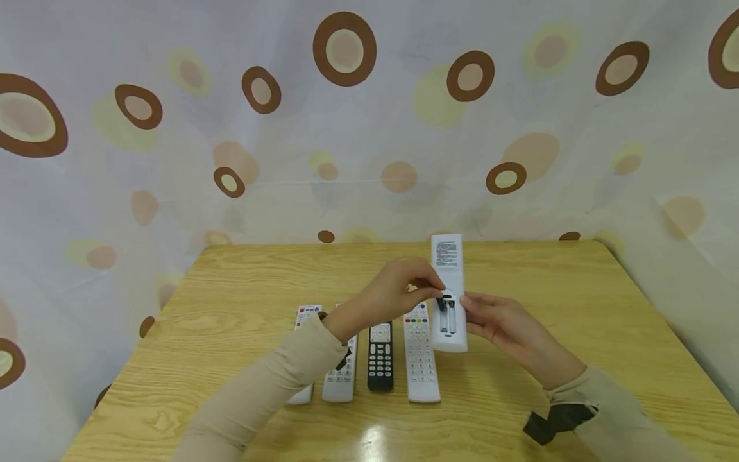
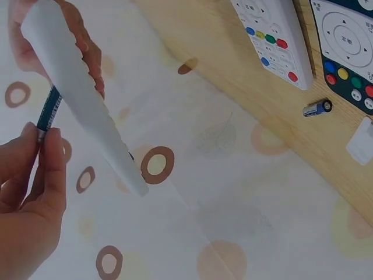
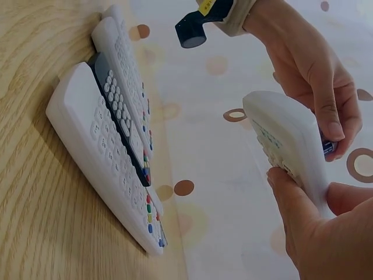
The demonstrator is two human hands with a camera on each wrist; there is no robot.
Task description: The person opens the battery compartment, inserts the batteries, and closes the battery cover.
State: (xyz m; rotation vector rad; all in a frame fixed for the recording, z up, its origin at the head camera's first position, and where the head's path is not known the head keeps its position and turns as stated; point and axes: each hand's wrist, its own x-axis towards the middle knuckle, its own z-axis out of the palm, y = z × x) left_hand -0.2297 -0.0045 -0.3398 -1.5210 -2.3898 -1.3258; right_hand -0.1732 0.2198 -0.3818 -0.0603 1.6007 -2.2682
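Observation:
A white remote control (image 1: 454, 276) is held up off the table, its back and open battery compartment turned toward me. My right hand (image 1: 510, 327) grips it by the side, thumb and fingers on opposite faces in the right wrist view. Between its thumb and fingertips my left hand (image 1: 398, 289) pinches a dark battery (image 2: 49, 111). One end of that battery meets the remote's back, tilted against it. A second battery (image 1: 452, 319) lies in the compartment's right slot. In the left wrist view, a loose battery (image 2: 317, 108) rests on the table near a white cover piece (image 2: 361, 141).
Several remotes lie side by side on the wooden table (image 1: 519, 269): a black one (image 1: 380, 359) and white ones, including one (image 1: 423, 372) just below the held remote. My left forearm passes over the left ones. A patterned cloth (image 1: 369, 128) hangs behind the table.

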